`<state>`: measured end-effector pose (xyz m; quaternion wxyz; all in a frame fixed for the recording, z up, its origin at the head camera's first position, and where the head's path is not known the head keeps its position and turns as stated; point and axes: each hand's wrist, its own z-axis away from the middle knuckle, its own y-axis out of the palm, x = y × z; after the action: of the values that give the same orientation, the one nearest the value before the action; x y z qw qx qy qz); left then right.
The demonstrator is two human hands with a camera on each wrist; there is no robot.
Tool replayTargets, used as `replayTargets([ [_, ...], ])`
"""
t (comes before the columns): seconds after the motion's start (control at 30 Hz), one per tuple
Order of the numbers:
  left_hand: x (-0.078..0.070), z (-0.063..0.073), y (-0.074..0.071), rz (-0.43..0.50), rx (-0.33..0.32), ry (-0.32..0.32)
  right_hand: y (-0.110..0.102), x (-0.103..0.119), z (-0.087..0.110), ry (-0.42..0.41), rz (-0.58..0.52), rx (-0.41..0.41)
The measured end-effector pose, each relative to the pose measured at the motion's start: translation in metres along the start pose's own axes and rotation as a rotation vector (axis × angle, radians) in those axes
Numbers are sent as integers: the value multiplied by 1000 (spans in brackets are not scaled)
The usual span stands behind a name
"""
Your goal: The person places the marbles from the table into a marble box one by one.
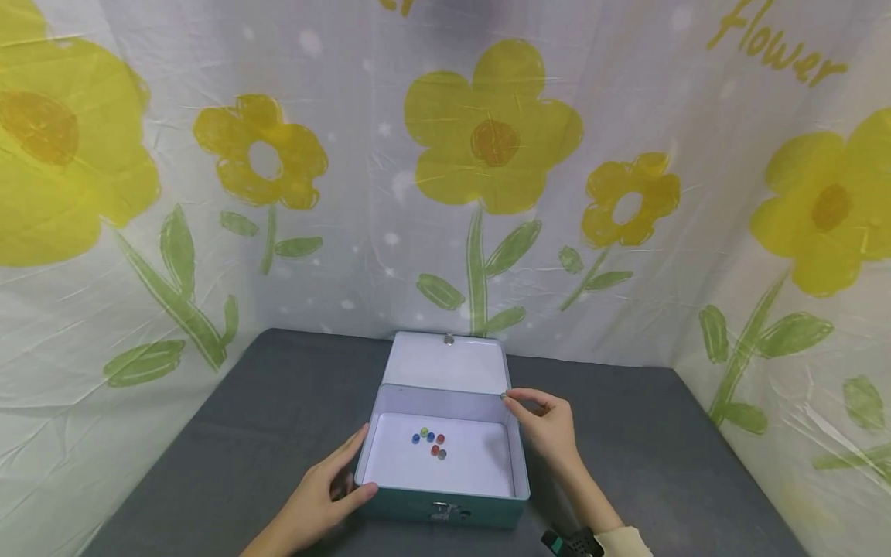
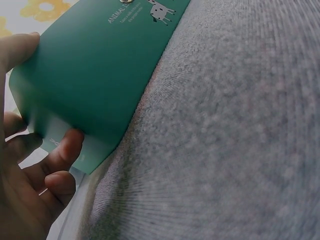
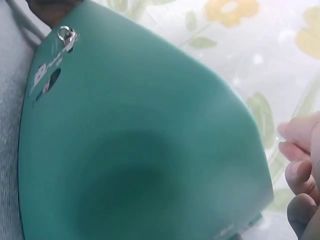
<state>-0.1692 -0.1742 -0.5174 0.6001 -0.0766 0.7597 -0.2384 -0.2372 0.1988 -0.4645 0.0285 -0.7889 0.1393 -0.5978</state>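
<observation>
A green metal tin box [image 1: 445, 507] with a white inside stands with its lid [image 1: 445, 362] folded back. On its floor lie several small glass marbles: two blue [image 1: 416, 439], one green [image 1: 425, 432], two red [image 1: 441, 439] and one greyish [image 1: 442, 455]. My left hand [image 1: 323, 491] holds the box around its front left corner, thumb at the front rim and fingers along the left side. Over the right rim, near the back corner, my right hand [image 1: 546, 424] pinches a tiny greenish marble [image 1: 504, 396] between thumb and index finger. Only a glint of it shows in the right wrist view.
The box stands on a dark grey cloth-covered table [image 1: 278, 418]. A white curtain [image 1: 362, 255] with yellow flowers hangs behind and at both sides. A metal clasp [image 1: 443, 510] sits on the box front, and a dark watch [image 1: 574, 543] is on my right wrist.
</observation>
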Motion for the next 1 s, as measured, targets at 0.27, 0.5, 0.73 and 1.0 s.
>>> replayTargets([
  [0.27,0,1,1,-7,-1,0,14,10,-2,-36,11,32],
  [0.5,0,0,1,-24,-6,-14,24,17,-6,-89,27,77],
  [0.73,0,0,0,-16,-6,-17,36,23,-11,-125,62,117],
  [1.0,-2,1,0,22,0,52,46,26,-12,-109,114,156],
])
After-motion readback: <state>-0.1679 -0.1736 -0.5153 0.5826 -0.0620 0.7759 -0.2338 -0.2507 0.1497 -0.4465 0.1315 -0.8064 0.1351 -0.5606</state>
